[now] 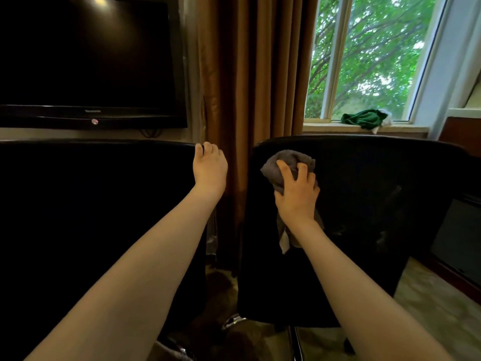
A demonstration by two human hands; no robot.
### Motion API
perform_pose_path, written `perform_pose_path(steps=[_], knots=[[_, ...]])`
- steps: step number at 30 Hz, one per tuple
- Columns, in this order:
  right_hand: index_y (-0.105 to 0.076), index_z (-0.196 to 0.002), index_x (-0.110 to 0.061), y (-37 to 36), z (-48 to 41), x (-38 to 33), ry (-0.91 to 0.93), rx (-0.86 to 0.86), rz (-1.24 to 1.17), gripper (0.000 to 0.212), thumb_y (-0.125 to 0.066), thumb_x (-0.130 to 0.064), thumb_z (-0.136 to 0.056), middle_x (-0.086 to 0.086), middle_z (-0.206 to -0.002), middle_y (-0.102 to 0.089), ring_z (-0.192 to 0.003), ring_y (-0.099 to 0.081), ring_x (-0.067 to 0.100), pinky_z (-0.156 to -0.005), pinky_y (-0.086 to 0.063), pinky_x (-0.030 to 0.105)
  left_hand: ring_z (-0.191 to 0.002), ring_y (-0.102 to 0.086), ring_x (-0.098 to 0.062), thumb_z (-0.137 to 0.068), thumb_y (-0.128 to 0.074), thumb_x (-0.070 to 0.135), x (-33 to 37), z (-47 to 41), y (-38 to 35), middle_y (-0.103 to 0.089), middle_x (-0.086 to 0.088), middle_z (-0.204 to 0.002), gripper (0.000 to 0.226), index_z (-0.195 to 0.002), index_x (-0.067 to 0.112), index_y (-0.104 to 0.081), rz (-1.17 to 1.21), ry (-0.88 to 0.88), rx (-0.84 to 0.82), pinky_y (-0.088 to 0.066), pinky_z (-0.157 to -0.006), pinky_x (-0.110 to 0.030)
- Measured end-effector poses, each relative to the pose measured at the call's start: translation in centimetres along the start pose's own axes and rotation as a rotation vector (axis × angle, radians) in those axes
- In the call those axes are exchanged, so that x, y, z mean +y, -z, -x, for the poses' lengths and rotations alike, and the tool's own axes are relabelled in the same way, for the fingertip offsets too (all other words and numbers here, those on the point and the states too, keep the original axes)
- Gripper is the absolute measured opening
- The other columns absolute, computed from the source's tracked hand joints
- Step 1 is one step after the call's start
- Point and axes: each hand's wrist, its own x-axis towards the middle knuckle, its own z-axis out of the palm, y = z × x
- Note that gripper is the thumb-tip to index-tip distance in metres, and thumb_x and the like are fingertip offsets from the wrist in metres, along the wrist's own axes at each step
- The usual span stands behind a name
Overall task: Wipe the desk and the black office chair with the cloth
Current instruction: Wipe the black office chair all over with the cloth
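The right hand (296,196) gripped the bunched grey cloth (289,160) with curled fingers, pressing it against the black office chair (364,191) backrest. The left hand (209,168) hooked its fingers over a 2nd chair (91,204).

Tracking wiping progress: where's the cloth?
The cloth is right of centre in the head view, gripped by the right hand against the right-hand black chair.
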Motion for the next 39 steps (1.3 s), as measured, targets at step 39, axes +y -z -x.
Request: perform_pose_path(steps=[39], knots=[[-0.027,-0.144,-0.027,-4.4,2.6,9.2,0.458,-0.769,0.612,0.054,-0.047,-0.017,-0.095,0.005,-0.154,-0.01,-0.14,-0.012,0.035,-0.104,-0.024,0.06,-0.145,0.011,-0.025,-0.095,-0.045,0.015,11.1,2.7,-1.3,0.025,-0.006,-0.155,0.079,-0.149,0.011,0.012,0.246,-0.374,-0.094,0.002,-0.117,-0.045]])
